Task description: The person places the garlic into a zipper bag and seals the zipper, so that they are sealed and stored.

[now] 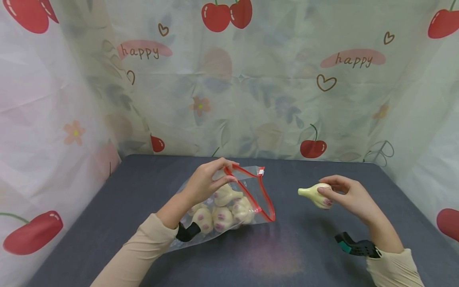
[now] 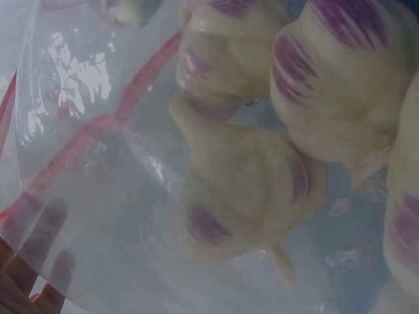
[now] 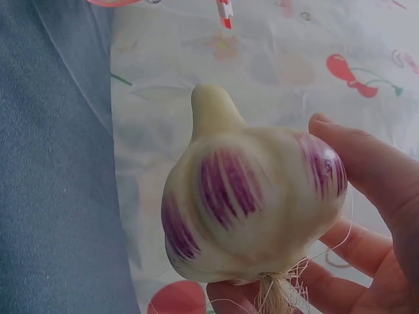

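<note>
A clear zip bag [image 1: 263,217] with a red-edged mouth lies on the table, several garlic bulbs [image 1: 223,218] inside it. My left hand [image 1: 211,175] pinches the upper edge of its mouth, which gapes toward the right. In the left wrist view the bulbs [image 2: 242,190] show through the plastic, with fingertips [image 2: 46,229] at the red edge. To the right of the bag, my right hand [image 1: 346,195] holds one garlic bulb [image 1: 315,195] above the table, its stem pointing left at the bag. The right wrist view shows purple streaks and stringy roots on this bulb [image 3: 242,196].
Dark cloth covers the table [image 1: 287,243]. A patterned curtain [image 1: 244,111] with cherries hangs behind and at both sides. By the back right corner is a thin looped wire [image 1: 381,153]. A white slider [image 1: 261,171] sits on the bag's zip.
</note>
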A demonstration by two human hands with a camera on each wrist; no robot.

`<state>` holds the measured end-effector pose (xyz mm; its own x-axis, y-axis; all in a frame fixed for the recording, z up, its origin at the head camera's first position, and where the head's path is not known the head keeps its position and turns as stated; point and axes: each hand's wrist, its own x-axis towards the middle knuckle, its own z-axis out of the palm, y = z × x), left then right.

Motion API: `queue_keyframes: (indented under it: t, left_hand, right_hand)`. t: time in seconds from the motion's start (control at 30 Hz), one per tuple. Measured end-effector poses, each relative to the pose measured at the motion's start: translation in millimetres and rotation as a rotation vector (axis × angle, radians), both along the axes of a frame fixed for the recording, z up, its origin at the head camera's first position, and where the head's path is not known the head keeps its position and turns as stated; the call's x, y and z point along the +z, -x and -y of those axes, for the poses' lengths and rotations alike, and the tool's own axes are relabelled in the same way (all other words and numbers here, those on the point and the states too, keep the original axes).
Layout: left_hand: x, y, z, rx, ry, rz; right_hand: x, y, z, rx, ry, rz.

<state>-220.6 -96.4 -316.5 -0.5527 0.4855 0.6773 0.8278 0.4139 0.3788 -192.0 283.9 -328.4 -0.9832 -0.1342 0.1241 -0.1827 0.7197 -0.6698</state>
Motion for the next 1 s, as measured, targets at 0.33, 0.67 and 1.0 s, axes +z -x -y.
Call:
queue_keyframes:
  t: [0.33,0.67,1.0]
  left_hand:
    - [0.0,-0.4,0.6,-0.004,0.002,0.003]
    - [0.1,-0.3,0.6,-0.023,-0.015,0.010]
    - [-0.7,-0.4,0.5,-0.010,0.002,0.009]
  right_hand:
    - [1.2,-0.1,8,0.015,0.015,-0.035]
    - [2.8,1.4,22,0.036,0.048,-0.063]
    - [6.7,-0.7,43,0.081,0.101,-0.071]
